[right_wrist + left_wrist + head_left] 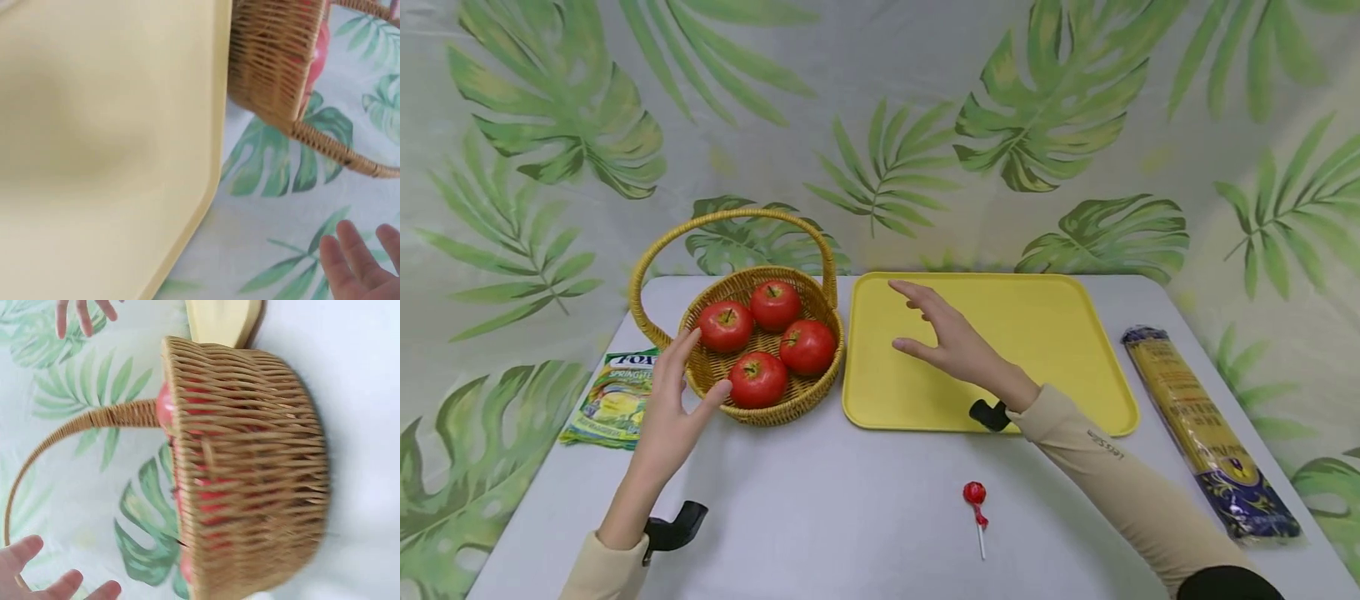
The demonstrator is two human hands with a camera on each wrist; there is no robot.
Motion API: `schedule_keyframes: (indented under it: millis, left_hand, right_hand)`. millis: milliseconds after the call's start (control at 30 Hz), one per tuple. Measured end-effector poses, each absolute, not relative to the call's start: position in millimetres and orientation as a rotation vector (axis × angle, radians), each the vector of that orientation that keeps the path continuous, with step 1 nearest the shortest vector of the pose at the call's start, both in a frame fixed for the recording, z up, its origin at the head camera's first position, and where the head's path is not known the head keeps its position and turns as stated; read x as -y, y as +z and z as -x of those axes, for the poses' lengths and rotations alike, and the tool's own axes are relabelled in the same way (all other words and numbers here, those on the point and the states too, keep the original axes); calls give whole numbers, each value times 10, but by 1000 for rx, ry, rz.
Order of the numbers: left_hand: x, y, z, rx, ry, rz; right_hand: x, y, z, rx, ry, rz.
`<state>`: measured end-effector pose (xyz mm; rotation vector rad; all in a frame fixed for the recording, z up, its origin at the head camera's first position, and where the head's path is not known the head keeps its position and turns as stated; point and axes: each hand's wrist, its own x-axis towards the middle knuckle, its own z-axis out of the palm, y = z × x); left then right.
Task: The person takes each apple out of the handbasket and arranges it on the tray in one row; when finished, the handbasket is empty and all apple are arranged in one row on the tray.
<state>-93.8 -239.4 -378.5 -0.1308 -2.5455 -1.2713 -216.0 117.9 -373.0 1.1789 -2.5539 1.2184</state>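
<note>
A wicker basket (pixel 797 408) with a tall arched handle stands at the back left and holds several red tomatoes (pixel 758 380). My left hand (pixel 672 417) hovers at the basket's near left side, fingers extended and thumb spread, with nothing in it. In the left wrist view its fingertips (pixel 62 586) show apart from the basket's woven side. Over the yellow tray (pixel 1000 333) is my right hand (pixel 951 337), also empty, its fingers stretched toward the basket. The right wrist view shows its fingers (pixel 359 253) loosely spread.
A green seasoning packet (pixel 613 400) lies left of the basket, partly behind my left hand. On the white table (pixel 820 508), a red lollipop (pixel 975 493) lies in front of the tray. A pack of spaghetti (pixel 1206 425) lies along the right edge. Leaf-patterned cloth (pixel 880 167) hangs behind.
</note>
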Motion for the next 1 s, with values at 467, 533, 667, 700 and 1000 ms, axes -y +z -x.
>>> schedule_keyframes:
  millis: [467,533,667,700,1000]
  left_hand:
    - [2568,-4198,742,2520,-1480,-130]
    - [2576,-4255,756,2532,-1535,-139]
    - [2586,-4334,811,2558,-1637,-155]
    - [2590,-4347,828,2563,-1667,-162]
    - [2620,-4405,964,2550,-1829,-211]
  right_hand:
    - [-546,-3848,2388,2569,1576,-1400]
    - [-458,-3851,2437,2580,1597,-1457]
    - [-296,-3828,2531,2614,1635,-1579]
    - [-259,-3818,2552,2630,1644,-1600]
    - [68,-3750,2663,2921,1506,-1658]
